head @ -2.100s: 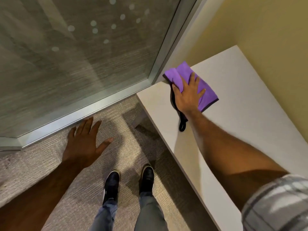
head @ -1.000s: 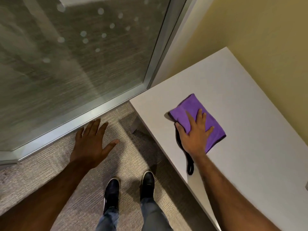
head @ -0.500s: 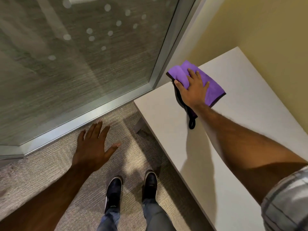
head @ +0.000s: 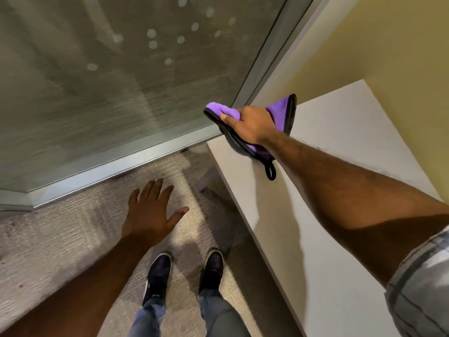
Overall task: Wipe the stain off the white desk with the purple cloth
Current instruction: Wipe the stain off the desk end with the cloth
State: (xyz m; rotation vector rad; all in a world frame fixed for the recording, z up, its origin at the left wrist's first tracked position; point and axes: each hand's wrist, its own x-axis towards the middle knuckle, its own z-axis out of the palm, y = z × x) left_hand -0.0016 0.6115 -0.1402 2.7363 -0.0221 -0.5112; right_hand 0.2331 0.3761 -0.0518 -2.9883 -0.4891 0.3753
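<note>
The white desk (head: 340, 147) runs along the yellow wall on the right. My right hand (head: 252, 126) grips the purple cloth (head: 279, 110), bunched and lifted at the desk's far left corner. The cloth's black edging and hanging loop (head: 270, 171) droop over the desk top. Part of the cloth sticks out past the desk's left edge. My left hand (head: 150, 212) hovers over the carpet, fingers spread, holding nothing. I see no stain on the bare desk surface.
A frosted glass panel (head: 121, 81) with a metal base rail (head: 109, 166) stands to the left of the desk. The yellow wall (head: 388, 45) borders the desk's far side. My two dark shoes (head: 184, 273) stand on the carpet beside the desk's front edge.
My right hand went from pressing the cloth flat to gripping it bunched and raised at the desk's far left corner. The left hand stays over the carpet.
</note>
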